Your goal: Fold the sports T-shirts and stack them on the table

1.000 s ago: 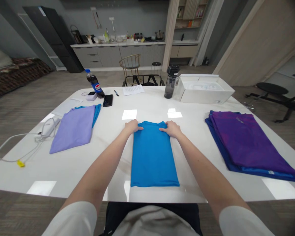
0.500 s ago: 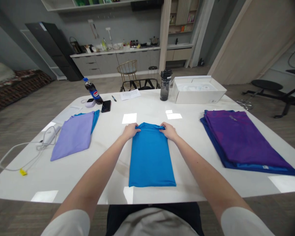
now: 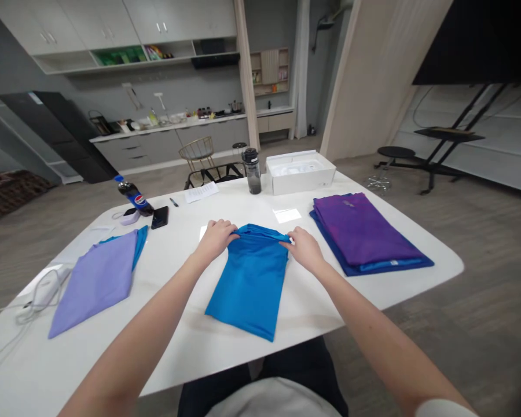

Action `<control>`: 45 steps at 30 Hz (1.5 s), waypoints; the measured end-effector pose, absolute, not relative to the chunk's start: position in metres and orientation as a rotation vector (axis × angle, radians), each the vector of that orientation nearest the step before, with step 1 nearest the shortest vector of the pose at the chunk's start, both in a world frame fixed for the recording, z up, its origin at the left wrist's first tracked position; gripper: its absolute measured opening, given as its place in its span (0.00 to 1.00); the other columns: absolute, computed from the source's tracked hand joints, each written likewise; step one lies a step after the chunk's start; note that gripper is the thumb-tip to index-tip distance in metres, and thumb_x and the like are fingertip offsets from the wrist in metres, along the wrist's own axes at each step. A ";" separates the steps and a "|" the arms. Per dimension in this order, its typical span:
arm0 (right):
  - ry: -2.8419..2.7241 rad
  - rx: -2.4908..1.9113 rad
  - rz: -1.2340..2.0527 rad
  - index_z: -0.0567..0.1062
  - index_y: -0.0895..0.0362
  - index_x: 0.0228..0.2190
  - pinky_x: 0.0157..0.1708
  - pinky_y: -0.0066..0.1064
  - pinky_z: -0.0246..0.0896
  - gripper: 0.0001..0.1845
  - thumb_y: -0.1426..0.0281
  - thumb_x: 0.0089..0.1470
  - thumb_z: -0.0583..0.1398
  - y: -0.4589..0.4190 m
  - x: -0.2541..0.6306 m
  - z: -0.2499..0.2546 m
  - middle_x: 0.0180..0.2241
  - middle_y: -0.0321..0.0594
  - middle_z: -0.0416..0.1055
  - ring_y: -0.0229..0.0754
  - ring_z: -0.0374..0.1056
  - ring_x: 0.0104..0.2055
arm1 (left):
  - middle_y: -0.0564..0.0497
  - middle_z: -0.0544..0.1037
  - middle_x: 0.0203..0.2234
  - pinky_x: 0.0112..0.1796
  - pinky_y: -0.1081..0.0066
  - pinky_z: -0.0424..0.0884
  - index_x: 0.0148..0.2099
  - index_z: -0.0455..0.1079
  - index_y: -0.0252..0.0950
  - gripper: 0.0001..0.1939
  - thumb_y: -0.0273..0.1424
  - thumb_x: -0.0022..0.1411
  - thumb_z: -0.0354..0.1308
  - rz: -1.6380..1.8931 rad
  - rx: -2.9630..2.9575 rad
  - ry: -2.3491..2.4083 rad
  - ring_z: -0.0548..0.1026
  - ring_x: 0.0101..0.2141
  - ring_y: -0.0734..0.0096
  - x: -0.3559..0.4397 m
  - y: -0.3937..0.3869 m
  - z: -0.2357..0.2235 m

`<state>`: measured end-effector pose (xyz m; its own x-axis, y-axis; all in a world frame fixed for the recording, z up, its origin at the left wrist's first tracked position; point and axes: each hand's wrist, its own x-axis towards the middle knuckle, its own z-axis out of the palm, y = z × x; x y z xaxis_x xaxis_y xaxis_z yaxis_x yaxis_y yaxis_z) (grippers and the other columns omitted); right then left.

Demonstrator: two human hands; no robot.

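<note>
A folded blue garment (image 3: 252,284), perhaps a shirt, lies in front of me with its far edge lifted. My left hand (image 3: 219,237) pinches the far left corner. On the far right corner, my right hand (image 3: 304,248) has its fingers closed in the same way. The raised edge sags a little between both hands, while the near end rests on the table. To the left lies a folded lilac garment (image 3: 98,278) on top of a teal one (image 3: 141,243). At the right, a folded purple garment (image 3: 360,231) sits over dark blue cloth (image 3: 345,267).
The white table (image 3: 178,347) also bears a cola bottle (image 3: 134,198), a phone (image 3: 160,218), a pen (image 3: 173,202), a paper sheet (image 3: 201,192), a dark water bottle (image 3: 252,172) and a white box (image 3: 301,176). A power strip (image 3: 50,285) with cables lies at the left edge.
My view has turned right and tilted up. Both hands have lifted the far edge of the blue garment, and its near end has swung askew on the table.
</note>
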<state>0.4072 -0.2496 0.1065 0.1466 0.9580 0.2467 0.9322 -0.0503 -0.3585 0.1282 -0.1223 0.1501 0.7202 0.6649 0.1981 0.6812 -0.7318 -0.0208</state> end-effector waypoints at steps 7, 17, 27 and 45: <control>-1.581 -1.780 -0.014 0.79 0.54 0.37 0.40 0.35 0.63 0.14 0.60 0.67 0.58 -0.370 0.460 0.136 0.35 0.41 0.70 0.46 0.69 0.39 | 0.48 0.79 0.35 0.43 0.60 0.64 0.42 0.74 0.39 0.17 0.44 0.73 0.51 -0.431 -3.156 -0.648 0.73 0.39 0.60 0.193 -0.171 0.200; -1.289 -1.665 -0.293 0.77 0.50 0.29 0.35 0.38 0.64 0.17 0.52 0.61 0.62 -0.417 0.562 0.248 0.31 0.39 0.66 0.45 0.66 0.34 | 0.52 0.77 0.30 0.35 0.67 0.70 0.33 0.75 0.39 0.16 0.47 0.59 0.63 -1.115 -3.667 -0.917 0.75 0.35 0.64 0.313 -0.209 0.278; -1.155 -2.324 -0.179 0.76 0.58 0.49 0.50 0.46 0.62 0.21 0.55 0.63 0.59 -0.236 0.713 0.205 0.49 0.52 0.69 0.54 0.66 0.51 | 0.40 0.79 0.50 0.50 0.61 0.71 0.54 0.74 0.33 0.20 0.38 0.64 0.62 -1.261 -3.394 -1.686 0.77 0.49 0.55 0.473 -0.112 0.172; -2.024 -1.556 0.718 0.80 0.53 0.37 0.39 0.30 0.63 0.10 0.69 0.64 0.57 -0.193 0.396 0.060 0.34 0.37 0.78 0.41 0.71 0.34 | 0.48 0.76 0.54 0.60 0.58 0.62 0.50 0.76 0.44 0.13 0.30 0.68 0.54 -0.702 -3.052 -1.636 0.72 0.57 0.60 0.191 -0.143 0.039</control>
